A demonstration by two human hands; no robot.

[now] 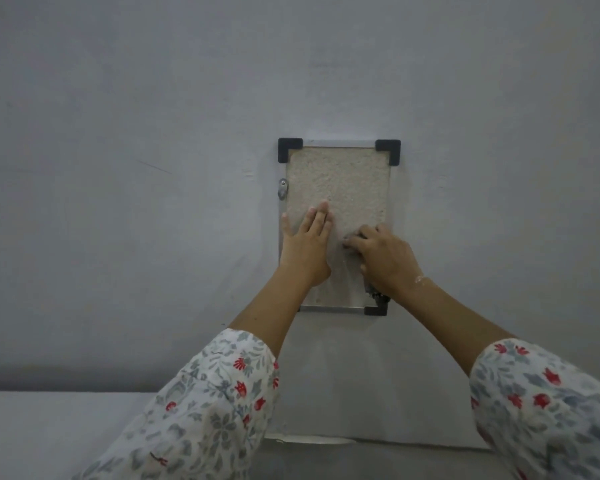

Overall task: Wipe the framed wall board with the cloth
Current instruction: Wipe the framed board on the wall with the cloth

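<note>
A person's left hand (305, 244) lay flat, fingers straight, steadying a framed cork board (338, 188) mounted on a grey wall (153, 133), while the right hand (383, 259) clutched a dark cloth (376, 296) (mostly hidden beneath the palm) against the board's lower right. Hard rubbing could likely shift the board on its side screw bracket (282, 188).

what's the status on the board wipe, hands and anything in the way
Left hand flat on the speckled beige framed wall board. Right hand gripping dark cloth, lower right. Nothing in the way.
</note>
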